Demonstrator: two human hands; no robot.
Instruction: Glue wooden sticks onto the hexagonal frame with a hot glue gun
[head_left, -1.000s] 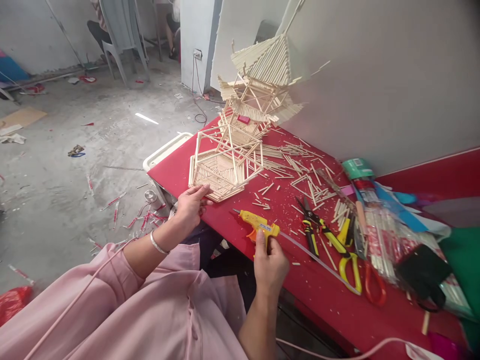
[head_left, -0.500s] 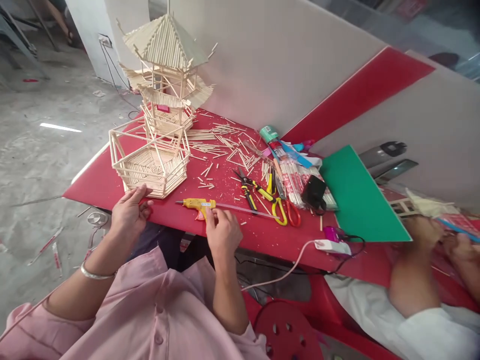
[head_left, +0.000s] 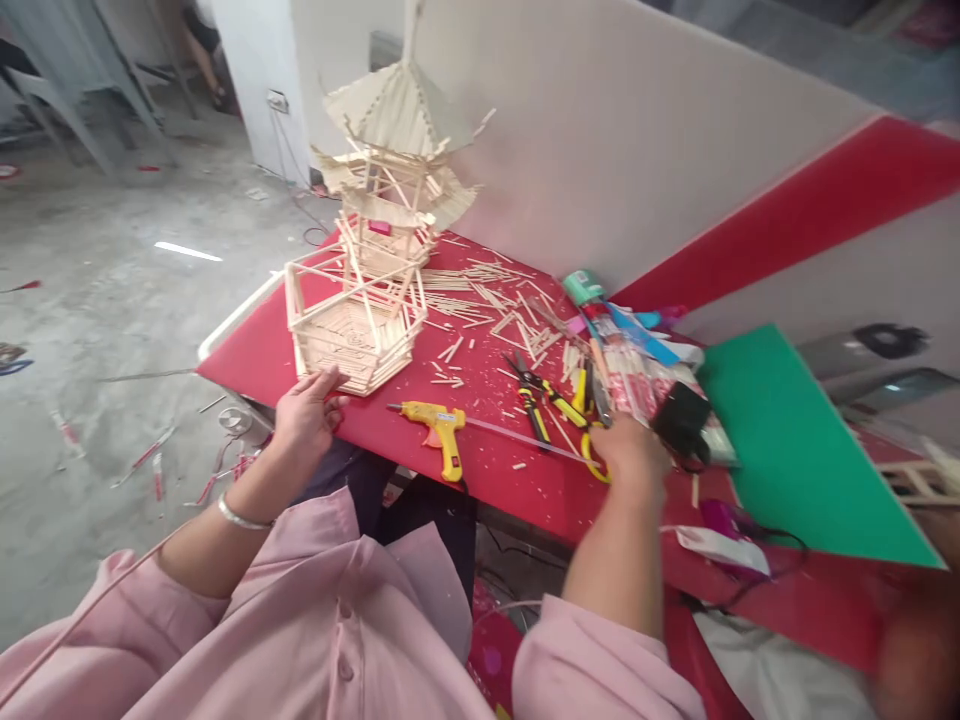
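Observation:
A tall pagoda model of pale wooden sticks (head_left: 379,250) stands on the red table (head_left: 247,355), with a hexagonal stick base (head_left: 349,340) at its foot. My left hand (head_left: 306,420) rests against the near edge of that base, fingers curled at the table's rim. A yellow glue gun (head_left: 439,425) lies free on the table. My right hand (head_left: 630,448) is over the yellow-handled scissors (head_left: 589,420), beside the yellow-and-black pliers (head_left: 534,395). Its fingers are hidden behind the back of the hand.
Loose sticks (head_left: 487,300) litter the table behind the tools. A bundle of packed sticks (head_left: 637,370), a black object (head_left: 682,420), a green sheet (head_left: 795,450) and a cable (head_left: 750,570) lie to the right. A grey and red wall panel (head_left: 637,150) backs the table.
My right hand let go of the glue gun and moved right to the scissors. The view swung right. My left hand stayed at the hexagonal base.

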